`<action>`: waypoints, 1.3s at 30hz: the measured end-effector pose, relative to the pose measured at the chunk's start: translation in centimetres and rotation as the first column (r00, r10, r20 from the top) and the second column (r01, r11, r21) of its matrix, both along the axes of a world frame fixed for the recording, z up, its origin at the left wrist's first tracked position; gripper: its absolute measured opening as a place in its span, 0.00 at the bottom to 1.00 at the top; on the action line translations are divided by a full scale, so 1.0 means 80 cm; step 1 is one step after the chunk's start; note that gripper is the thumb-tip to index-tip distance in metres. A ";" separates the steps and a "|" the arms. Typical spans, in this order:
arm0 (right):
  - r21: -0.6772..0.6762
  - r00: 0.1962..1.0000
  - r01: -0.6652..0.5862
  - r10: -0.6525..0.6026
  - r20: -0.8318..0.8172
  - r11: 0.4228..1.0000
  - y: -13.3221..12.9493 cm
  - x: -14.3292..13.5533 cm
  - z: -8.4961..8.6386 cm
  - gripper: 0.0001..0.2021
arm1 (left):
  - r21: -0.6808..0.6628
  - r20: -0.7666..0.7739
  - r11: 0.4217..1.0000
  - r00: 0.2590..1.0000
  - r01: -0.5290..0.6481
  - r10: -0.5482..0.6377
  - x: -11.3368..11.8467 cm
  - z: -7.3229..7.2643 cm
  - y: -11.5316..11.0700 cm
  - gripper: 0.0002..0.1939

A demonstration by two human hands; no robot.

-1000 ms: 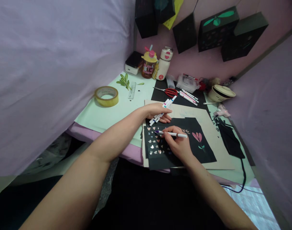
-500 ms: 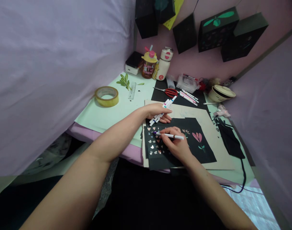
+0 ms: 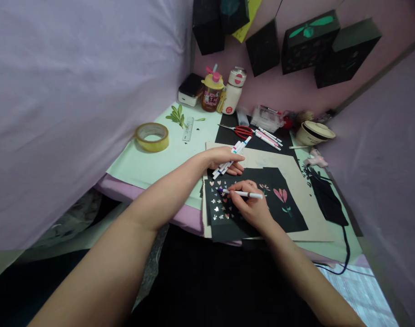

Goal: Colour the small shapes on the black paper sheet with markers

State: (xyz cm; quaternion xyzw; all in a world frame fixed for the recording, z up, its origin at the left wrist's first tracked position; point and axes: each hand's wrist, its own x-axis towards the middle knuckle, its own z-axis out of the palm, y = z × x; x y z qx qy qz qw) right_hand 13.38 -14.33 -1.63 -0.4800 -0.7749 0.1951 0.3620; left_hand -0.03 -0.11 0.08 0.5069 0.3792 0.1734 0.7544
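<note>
My right hand [image 3: 251, 204] is closed around a white marker [image 3: 243, 193] with a purple tip. The tip is at the small cut-out shapes on a black sheet [image 3: 274, 222]; I cannot tell whether it touches. Hearts, stars and triangles show pale through the sheet's left part, and a pink flower [image 3: 281, 195] with green leaves is at its right. Above the sheet, my left hand [image 3: 226, 160] is closed on several white markers [image 3: 224, 168], held as a bundle between thumb and palm. Part of the sheet is hidden under my right hand.
A pale board [image 3: 289, 165] lies under the black sheet. Around it are red-handled scissors [image 3: 243, 131], pink and white markers [image 3: 268, 138], a tape roll [image 3: 152, 137], a clear ruler [image 3: 188, 129], a lidded bowl [image 3: 314, 134] and two bottles [image 3: 212, 93]. Black boxes [image 3: 309, 43] hang above.
The marker in my right hand has shifted very slightly right and down over the cut-out shapes. My left hand keeps its place with the bundle.
</note>
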 end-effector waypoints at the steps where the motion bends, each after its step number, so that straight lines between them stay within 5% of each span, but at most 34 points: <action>1: -0.001 1.000 0.001 -0.001 -0.002 1.000 0.000 0.000 0.000 0.06 | 0.000 -0.002 1.000 1.000 -0.002 0.002 0.000 0.000 0.000 0.06; 39: 0.004 0.999 0.045 -0.045 0.002 0.999 0.000 -0.003 0.000 0.06 | -0.015 0.008 1.000 1.000 0.001 0.000 0.000 -0.004 0.004 0.07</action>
